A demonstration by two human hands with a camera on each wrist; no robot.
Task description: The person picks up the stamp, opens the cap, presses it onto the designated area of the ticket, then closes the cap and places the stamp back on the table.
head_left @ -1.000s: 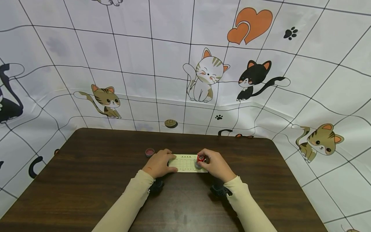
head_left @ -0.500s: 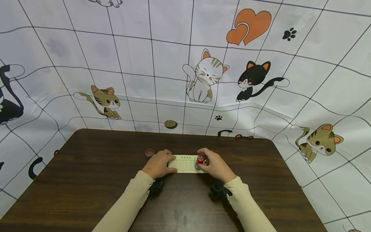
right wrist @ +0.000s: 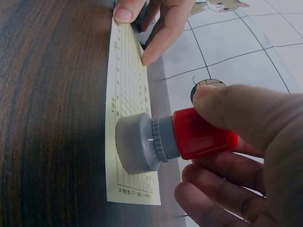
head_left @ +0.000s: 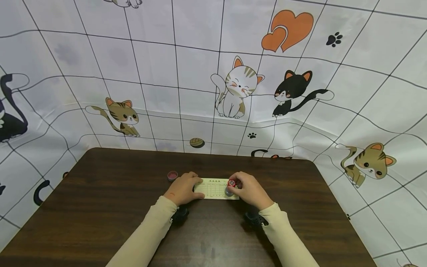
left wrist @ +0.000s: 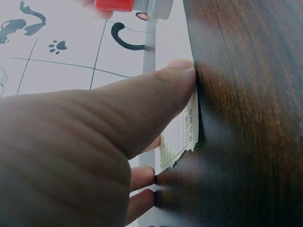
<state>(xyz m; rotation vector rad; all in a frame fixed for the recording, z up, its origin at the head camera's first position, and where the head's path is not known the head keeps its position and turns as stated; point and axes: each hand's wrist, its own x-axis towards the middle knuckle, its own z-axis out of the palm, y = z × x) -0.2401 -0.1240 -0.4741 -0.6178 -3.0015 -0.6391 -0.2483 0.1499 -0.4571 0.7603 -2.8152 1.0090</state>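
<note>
A pale yellow printed form slip [head_left: 213, 188] lies on the dark wooden table. My left hand [head_left: 184, 188] rests at its left end, thumb on the near edge and fingers at the far edge; in the left wrist view the thumb [left wrist: 173, 87] lies straight across the slip beside its ragged end. My right hand [head_left: 250, 188] pinches the red handle of a round stamp [right wrist: 205, 134] between thumb and fingers. The stamp's grey base [right wrist: 135, 143] stands on the right part of the slip, face down and hidden.
A small round ink pad [head_left: 172, 175] with a dark red surface sits just beyond my left hand. The dark table [head_left: 116, 200] ends at a white sheet [head_left: 193, 74] printed with cats and grid lines, hanging behind and beside it.
My right hand and the stamp have shifted very slightly to the right over the slip. The left hand, the slip and the ink pad stay in place.
</note>
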